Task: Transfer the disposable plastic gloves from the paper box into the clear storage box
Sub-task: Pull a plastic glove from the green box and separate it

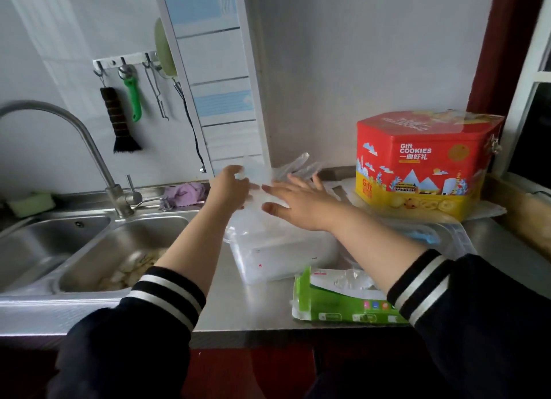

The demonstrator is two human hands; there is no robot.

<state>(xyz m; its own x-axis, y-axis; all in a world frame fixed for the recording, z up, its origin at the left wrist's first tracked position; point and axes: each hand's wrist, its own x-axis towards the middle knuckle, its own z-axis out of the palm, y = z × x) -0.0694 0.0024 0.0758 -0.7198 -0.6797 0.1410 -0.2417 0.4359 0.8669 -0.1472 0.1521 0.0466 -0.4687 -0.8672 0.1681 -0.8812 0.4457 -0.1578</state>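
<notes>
Far left of the left hand (231, 187) lies the double steel sink (89, 249), its curved faucet (89, 148) rising at the back rim; the nearer basin holds pale scraps. On the wall above hang a dark brush (119, 121) and a green-handled tool (133, 99). A purple cloth (186, 191) lies just left of the left hand, at the back edge of the desk (262, 306).

The left hand is raised, and its fingers pinch a thin, clear sheet of the disposable plastic gloves (256, 175). The right hand (293, 201) is just beside it, with fingers spread flat, touching the same clear plastic. More clear plastic hangs below both hands, over the clear storage box (280, 255), which stands on the desk under the wrists; small red marks on its side are too small to read.

Under the right forearm, at the front edge of the desk, lies the green and white paper box (334, 297), its top torn open with clear plastic showing inside; its print is not readable. The steel between this box and the sink is free.

Right of the right hand stands a red and yellow tin (426, 163), reading "Gift COOKIES" with Chinese characters below it.
</notes>
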